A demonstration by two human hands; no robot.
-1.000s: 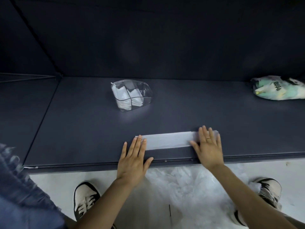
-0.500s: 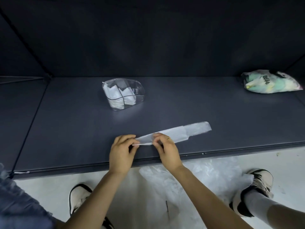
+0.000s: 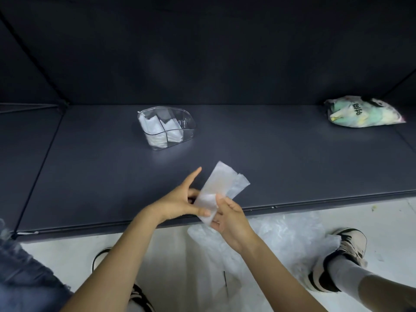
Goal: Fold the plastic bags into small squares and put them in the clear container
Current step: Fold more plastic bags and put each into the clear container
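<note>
Hands meet above the near edge of a dark table [image 3: 292, 167]. The left hand [image 3: 177, 202] pinches a folded plastic strip [image 3: 219, 189], forefinger pointing; right hand [image 3: 229, 218] fingers curl round its near end. The clear container [image 3: 167, 129] sits far left, holding white folds. More plastic [image 3: 270, 239] lies on the floor, partly hidden by arms.

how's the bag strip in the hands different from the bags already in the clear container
The bag strip is a long narrow band, folded only partway; the bags in the container are short, compact packets. The strip is held above the table by the left hand and right hand; the packets stand in the clear container's divided sections. Both are whitish translucent plastic.
</note>
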